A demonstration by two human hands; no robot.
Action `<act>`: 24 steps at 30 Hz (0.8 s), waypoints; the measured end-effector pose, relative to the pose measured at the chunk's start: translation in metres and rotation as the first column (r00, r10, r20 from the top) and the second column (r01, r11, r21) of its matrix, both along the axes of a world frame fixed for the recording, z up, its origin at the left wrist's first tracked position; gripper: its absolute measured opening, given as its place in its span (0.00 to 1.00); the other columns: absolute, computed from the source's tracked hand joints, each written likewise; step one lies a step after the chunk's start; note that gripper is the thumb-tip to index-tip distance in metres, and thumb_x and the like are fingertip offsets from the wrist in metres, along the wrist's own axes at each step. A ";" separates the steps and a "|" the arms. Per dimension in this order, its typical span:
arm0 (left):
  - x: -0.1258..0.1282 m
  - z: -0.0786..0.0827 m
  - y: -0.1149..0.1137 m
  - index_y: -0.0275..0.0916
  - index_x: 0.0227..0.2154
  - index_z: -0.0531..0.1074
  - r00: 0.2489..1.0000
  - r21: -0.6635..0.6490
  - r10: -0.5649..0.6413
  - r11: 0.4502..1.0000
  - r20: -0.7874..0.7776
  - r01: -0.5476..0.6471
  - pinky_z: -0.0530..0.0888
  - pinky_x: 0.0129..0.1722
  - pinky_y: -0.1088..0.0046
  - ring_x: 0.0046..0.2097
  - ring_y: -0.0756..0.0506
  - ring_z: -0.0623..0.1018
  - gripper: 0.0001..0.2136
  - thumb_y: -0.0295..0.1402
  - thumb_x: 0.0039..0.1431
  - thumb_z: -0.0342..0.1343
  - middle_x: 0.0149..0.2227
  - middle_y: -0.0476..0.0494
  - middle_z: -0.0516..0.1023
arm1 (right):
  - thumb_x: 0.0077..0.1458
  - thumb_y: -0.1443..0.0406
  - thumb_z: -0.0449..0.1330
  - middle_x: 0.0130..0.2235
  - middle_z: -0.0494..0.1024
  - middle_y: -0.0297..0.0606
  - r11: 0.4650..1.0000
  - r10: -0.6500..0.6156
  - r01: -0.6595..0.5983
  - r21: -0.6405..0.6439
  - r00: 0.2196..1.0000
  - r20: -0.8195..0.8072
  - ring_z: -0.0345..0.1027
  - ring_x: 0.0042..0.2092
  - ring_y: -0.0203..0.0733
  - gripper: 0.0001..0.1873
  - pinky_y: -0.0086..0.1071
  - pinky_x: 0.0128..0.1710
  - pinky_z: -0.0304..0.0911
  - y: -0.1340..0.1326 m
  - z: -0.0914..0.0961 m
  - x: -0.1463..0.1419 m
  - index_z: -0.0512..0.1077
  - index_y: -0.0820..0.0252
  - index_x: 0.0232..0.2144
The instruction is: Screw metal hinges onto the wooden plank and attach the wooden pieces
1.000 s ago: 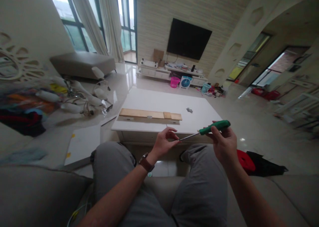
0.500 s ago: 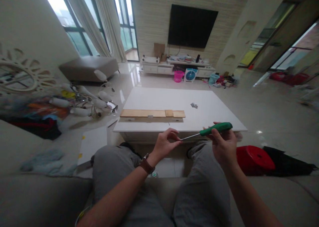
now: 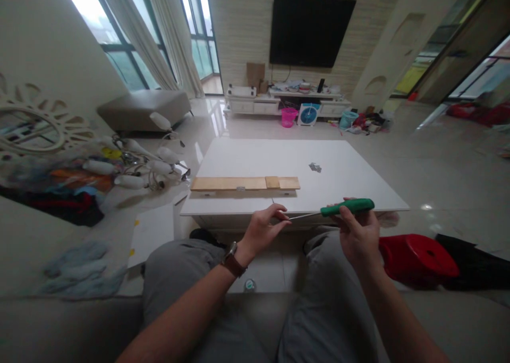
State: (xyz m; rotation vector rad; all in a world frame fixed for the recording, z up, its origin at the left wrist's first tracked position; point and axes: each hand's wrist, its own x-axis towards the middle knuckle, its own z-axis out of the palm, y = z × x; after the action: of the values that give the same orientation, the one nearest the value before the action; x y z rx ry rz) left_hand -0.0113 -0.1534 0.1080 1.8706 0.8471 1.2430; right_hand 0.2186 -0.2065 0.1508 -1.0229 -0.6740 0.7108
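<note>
While both hands are raised over the knees, the screwdriver (image 3: pixel 347 207) lies level in the air between them, just short of the near edge of the white table (image 3: pixel 350 185) and toward its near right corner. I see the right hand (image 3: pixel 358 235) closed around the green handle, fingers curled from below and the thumb on top. The thin metal shaft runs left to the left hand (image 3: pixel 261 230), whose thumb and forefinger are pinched together on the very tip while the other fingers stay loosely bent; I cannot tell whether anything small sits between those fingertips. A brown-strapped watch (image 3: pixel 233 259) is on the left wrist. On the table, a wooden board (image 3: pixel 245 183) lies parallel to the near edge, nearer the near left corner, with a small metal fitting on its long side. A small metal piece (image 3: pixel 315 167) rests apart from it, toward the middle right of the top. On the floor just right of the right hand stands a red stool (image 3: pixel 414 254), touching a black cloth. Left of the table a white-armed lamp fitting (image 3: pixel 147 161) lies on the tiles. On the far wall hangs a dark television (image 3: pixel 311 31).
</note>
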 end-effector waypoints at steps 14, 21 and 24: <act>-0.025 -0.022 0.173 0.39 0.48 0.73 0.995 -0.227 0.082 0.971 0.053 -0.068 0.81 0.50 0.64 0.48 0.45 0.83 0.26 0.33 0.47 0.77 0.49 0.39 0.81 | 0.38 0.57 0.79 0.34 0.79 0.25 0.999 -0.040 0.039 -0.013 0.996 -0.074 0.77 0.32 0.33 0.26 0.30 0.32 0.79 0.207 -0.004 -0.040 0.71 0.55 0.36; -0.028 -0.077 0.218 0.37 0.51 0.75 0.831 -0.100 0.041 0.988 -0.555 -0.116 0.76 0.62 0.52 0.56 0.37 0.80 0.24 0.19 0.50 0.64 0.53 0.36 0.79 | 0.41 0.56 0.79 0.38 0.81 0.29 0.992 -0.104 0.097 -0.085 0.992 -0.078 0.80 0.37 0.36 0.28 0.33 0.37 0.80 0.235 -0.056 0.005 0.70 0.55 0.39; 0.000 -0.092 0.222 0.36 0.58 0.72 0.768 -0.049 -0.011 0.998 -0.641 -0.026 0.70 0.68 0.52 0.66 0.34 0.73 0.30 0.18 0.49 0.64 0.65 0.29 0.73 | 0.42 0.55 0.79 0.38 0.81 0.29 0.985 -0.135 0.121 -0.120 0.983 -0.123 0.80 0.36 0.36 0.28 0.34 0.38 0.80 0.230 -0.066 0.025 0.69 0.54 0.39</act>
State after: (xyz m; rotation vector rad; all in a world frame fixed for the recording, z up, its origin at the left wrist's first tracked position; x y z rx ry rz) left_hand -0.0110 0.0689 0.0160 2.2799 1.2241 0.5410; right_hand 0.2438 0.0236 0.0853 -1.1021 -0.4542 0.7022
